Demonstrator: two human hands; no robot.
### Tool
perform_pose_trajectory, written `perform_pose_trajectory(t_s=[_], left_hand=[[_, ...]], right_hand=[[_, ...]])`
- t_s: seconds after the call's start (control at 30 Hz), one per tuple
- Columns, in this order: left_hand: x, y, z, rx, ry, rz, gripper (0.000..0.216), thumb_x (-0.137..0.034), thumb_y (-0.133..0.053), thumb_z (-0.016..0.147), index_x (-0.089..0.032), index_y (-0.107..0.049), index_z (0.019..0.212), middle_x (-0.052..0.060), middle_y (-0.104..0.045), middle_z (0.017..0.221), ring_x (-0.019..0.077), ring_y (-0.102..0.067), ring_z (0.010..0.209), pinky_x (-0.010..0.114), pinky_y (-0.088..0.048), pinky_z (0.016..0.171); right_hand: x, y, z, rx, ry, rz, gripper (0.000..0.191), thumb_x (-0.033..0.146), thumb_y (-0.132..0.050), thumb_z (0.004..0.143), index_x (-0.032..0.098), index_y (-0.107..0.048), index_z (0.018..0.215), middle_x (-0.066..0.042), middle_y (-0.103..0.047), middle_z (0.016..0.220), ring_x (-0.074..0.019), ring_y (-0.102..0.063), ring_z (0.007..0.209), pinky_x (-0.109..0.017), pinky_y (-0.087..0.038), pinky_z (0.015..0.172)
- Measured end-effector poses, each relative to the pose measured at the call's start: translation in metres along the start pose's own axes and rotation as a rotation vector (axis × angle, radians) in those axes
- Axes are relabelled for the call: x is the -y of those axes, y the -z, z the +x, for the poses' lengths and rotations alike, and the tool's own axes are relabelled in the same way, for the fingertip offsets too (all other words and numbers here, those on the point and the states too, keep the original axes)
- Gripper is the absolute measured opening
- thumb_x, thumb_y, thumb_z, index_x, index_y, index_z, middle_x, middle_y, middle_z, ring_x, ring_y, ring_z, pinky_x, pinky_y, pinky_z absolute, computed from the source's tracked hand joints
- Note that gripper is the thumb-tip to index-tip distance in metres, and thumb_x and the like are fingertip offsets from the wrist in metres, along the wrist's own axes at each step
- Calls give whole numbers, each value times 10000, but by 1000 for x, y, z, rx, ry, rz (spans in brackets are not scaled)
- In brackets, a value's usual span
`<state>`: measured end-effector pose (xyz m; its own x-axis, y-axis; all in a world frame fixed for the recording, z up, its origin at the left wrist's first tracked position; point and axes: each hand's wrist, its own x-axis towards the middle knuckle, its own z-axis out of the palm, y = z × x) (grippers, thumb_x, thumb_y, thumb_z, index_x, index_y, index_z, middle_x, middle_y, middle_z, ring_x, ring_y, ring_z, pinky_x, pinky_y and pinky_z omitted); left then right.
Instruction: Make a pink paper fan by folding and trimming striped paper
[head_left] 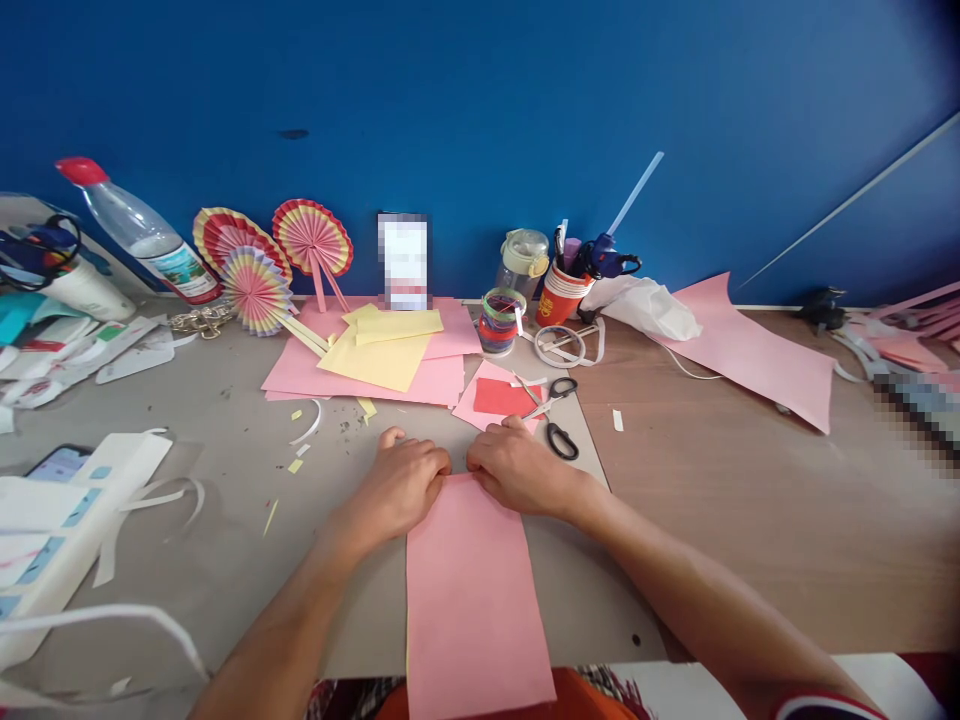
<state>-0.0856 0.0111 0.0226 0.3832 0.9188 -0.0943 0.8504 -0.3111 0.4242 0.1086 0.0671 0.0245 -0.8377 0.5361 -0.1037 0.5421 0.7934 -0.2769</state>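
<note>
smooth matt paper: sheet (pixel 476 600) | metal, plastic: scissors (pixel 543 408) | glossy plastic: bottle (pixel 154 235) | matt paper: fan (pixel 313 230) | wood-look: tabletop (pixel 750 500)

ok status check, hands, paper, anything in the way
Left hand and right hand gripping far edge of pink sheet. Near end juts past the table. Scissors just beyond right hand, clear of that sheet.

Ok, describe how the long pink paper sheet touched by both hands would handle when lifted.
Probably light, as the sheet looks thin; likely fairly stiff, since its near end overhangs the grey tabletop without obvious sagging.
</note>
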Motion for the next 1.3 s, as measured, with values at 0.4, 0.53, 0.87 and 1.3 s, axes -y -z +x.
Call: perform_pose_trajectory(t_s=[0.4, 0.53, 0.87, 1.3], left_hand=[[0, -5, 1, -23, -18, 57, 238, -82, -362, 835, -201, -520, 702, -11, -597, 710, 167, -552, 703, 435, -267, 923], [-2, -8, 0, -38, -38, 131, 254, -57, -350, 841, -196, -494, 684, -9, -568, 688, 163, -531, 673, 435, -258, 939], [-3, -19, -2, -80, -95, 330, 289, 46, -360, 802, -183, -504, 699, -10, -518, 674, 150, -490, 622, 430, -275, 937], [-33, -26, -8, -172, -77, 648, 248, 70, -443, 692, -170, -508, 697, 33, -523, 676, 202, -524, 681, 383, -381, 838]], right_hand=[[7, -1, 1, 23, -24, -87, 160, 90, -444, 820, 153, -591, 822, -62, -625, 813, -178, -479, 743, -336, -229, 735], [8, -6, 0, -13, -7, -130, 141, 82, -460, 801, 153, -582, 804, -62, -615, 802, -177, -465, 731, -341, -226, 729], [10, -20, -2, -167, 72, -281, 151, 54, -472, 821, 159, -542, 739, -58, -567, 733, -183, -413, 695, -345, -212, 702], [8, -25, -9, -250, 122, -361, 183, 25, -476, 805, 166, -526, 699, -50, -536, 699, -185, -390, 667, -337, -232, 697]])
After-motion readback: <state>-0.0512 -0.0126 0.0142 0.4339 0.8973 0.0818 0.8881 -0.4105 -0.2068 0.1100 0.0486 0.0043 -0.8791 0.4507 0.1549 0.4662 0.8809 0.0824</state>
